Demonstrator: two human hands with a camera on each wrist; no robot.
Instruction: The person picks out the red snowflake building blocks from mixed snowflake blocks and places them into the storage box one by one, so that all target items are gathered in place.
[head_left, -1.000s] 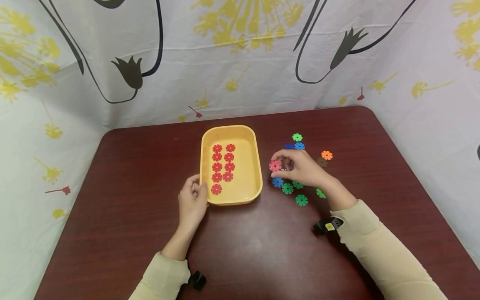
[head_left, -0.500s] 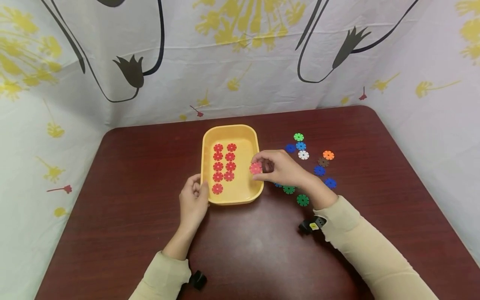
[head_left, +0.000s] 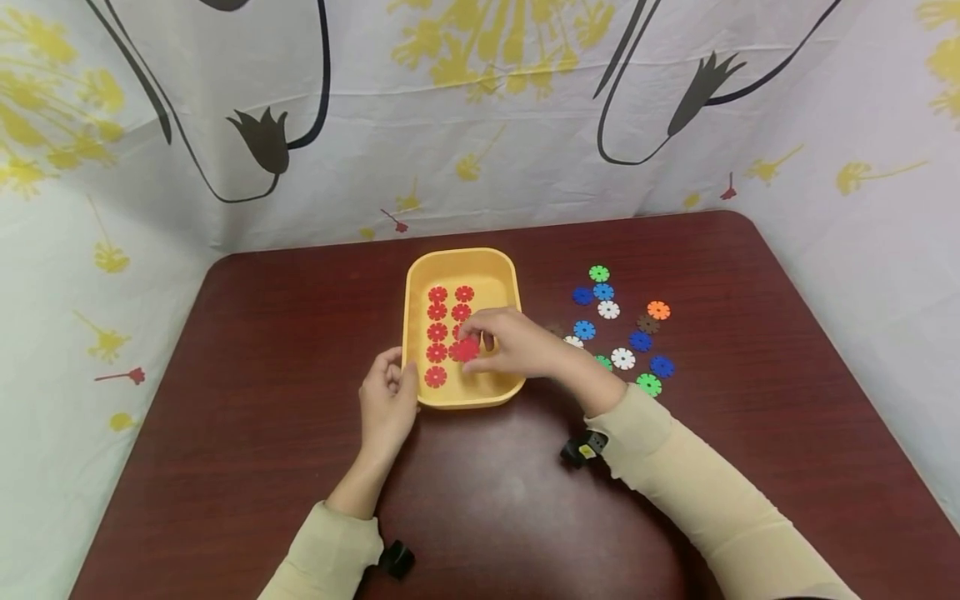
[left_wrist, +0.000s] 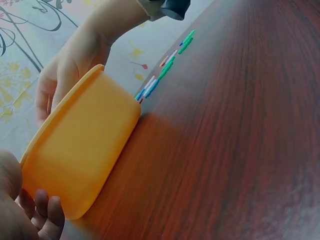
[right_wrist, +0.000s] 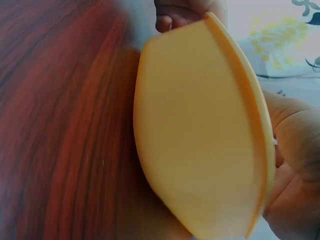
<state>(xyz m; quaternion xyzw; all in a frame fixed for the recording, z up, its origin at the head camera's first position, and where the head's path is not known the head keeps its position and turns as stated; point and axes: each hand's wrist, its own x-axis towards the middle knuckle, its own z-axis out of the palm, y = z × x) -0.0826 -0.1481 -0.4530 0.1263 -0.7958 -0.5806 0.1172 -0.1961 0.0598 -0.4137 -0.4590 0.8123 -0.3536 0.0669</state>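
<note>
My right hand [head_left: 517, 346] reaches over the right rim of a yellow plastic tray [head_left: 497, 287] and pinches a red notched plastic snowflake disc [head_left: 467, 348] between thumb and fingers. Whether that disc touches the ones under it cannot be told. In the tray lie two columns of red snowflake discs [head_left: 437, 332]; the hand hides part of the right column. The left hand [head_left: 385, 408] grips the tray's left rim near its front corner, thumb at the rim and fingers on the outside wall. In the right wrist view the tray wall [right_wrist: 200, 125] hides the held disc.
Loose snowflake discs in blue, white, green, brown and orange lie right of the tray, such as an orange disc [head_left: 658, 310] and a green disc [head_left: 648, 384]. The dark red wooden table [head_left: 300, 308] ends at a patterned cloth [head_left: 517, 175] behind.
My right hand has carried the red disc leftward from the loose pile, across the tray's right rim, to the right column of red discs. The left hand stays on the rim.
</note>
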